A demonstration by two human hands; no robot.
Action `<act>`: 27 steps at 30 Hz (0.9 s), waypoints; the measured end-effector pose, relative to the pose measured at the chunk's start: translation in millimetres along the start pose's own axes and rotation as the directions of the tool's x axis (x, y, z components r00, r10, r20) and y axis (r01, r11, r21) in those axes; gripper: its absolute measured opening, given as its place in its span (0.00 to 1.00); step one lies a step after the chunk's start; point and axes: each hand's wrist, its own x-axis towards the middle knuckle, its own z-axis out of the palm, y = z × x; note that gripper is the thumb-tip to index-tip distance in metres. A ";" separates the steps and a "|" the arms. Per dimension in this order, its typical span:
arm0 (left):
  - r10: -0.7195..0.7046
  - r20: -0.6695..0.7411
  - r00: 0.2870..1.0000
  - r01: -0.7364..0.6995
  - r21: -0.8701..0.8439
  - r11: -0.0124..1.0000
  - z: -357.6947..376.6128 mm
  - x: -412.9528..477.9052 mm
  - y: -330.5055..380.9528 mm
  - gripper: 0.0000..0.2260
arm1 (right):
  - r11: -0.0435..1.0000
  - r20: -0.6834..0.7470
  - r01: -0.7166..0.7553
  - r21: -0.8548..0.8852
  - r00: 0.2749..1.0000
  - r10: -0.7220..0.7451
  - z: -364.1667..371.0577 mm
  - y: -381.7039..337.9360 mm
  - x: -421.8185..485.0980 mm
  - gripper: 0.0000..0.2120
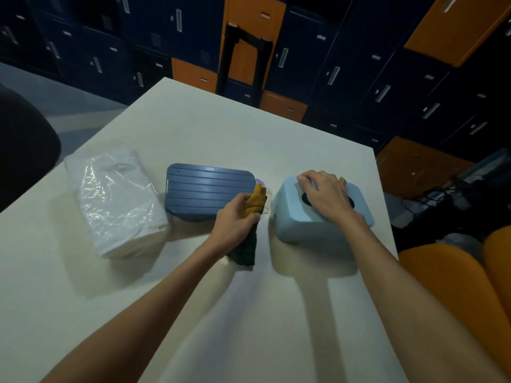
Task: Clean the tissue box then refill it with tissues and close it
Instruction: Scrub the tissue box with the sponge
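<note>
A light blue tissue box shell [304,225] stands on the white table [249,139], right of centre, with a dark oval slot on top. My right hand [323,194] rests on its top, fingers curled over the far edge. A dark blue ribbed base panel [204,186] lies flat beside it to the left. My left hand [235,222] grips a yellow and dark green cloth [253,214] between the two parts. A plastic-wrapped pack of white tissues [116,200] lies at the left of the table.
Dark blue and orange lockers [304,51] line the wall behind the table. A black chair back [22,150] stands at the left edge. An orange seat [456,286] and some dark cables [448,194] lie to the right of the table.
</note>
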 end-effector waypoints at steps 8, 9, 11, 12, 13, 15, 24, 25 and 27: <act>0.041 -0.157 0.987 -0.030 0.070 0.997 39.6 30.8 -6.9 0.24 | 1.000 -0.027 0.024 0.019 0.999 -0.023 10.2 6.9 1.6 0.15; 0.052 -0.190 0.980 -0.036 0.086 0.996 46.3 34.9 -6.8 0.23 | 1.000 -0.030 0.027 0.015 0.999 -0.027 10.9 8.2 1.8 0.15; 0.081 -0.244 0.966 -0.053 0.116 0.992 56.9 43.2 -6.8 0.21 | 1.000 -0.038 0.030 0.007 0.999 -0.030 12.0 9.5 2.4 0.15; 0.082 -0.261 0.962 -0.052 0.118 0.992 61.0 47.7 -6.9 0.20 | 0.999 -0.040 0.032 -0.001 0.999 -0.032 12.5 9.1 3.6 0.15; 0.082 -0.267 0.960 -0.055 0.107 0.993 64.4 49.4 -7.0 0.19 | 0.999 -0.038 0.031 -0.011 0.999 -0.032 14.1 8.4 4.6 0.15; 0.125 -0.242 0.962 -0.107 0.085 0.991 70.6 46.1 -2.6 0.21 | 0.999 -0.041 0.027 -0.033 0.999 -0.029 14.6 7.1 5.8 0.14; 0.092 -0.200 0.976 -0.088 0.030 0.996 83.3 -8.9 -10.8 0.22 | 1.000 -0.013 0.021 0.004 1.000 -0.021 17.3 6.8 6.5 0.13; 0.076 -0.187 0.979 -0.073 0.021 0.997 81.4 3.8 -5.9 0.21 | 1.000 -0.011 0.019 0.016 1.000 -0.019 17.2 7.1 6.1 0.13; 0.066 -0.133 0.989 -0.067 -0.001 0.998 73.7 29.2 3.0 0.22 | 0.999 -0.010 0.020 0.031 1.000 -0.020 17.1 6.8 5.5 0.13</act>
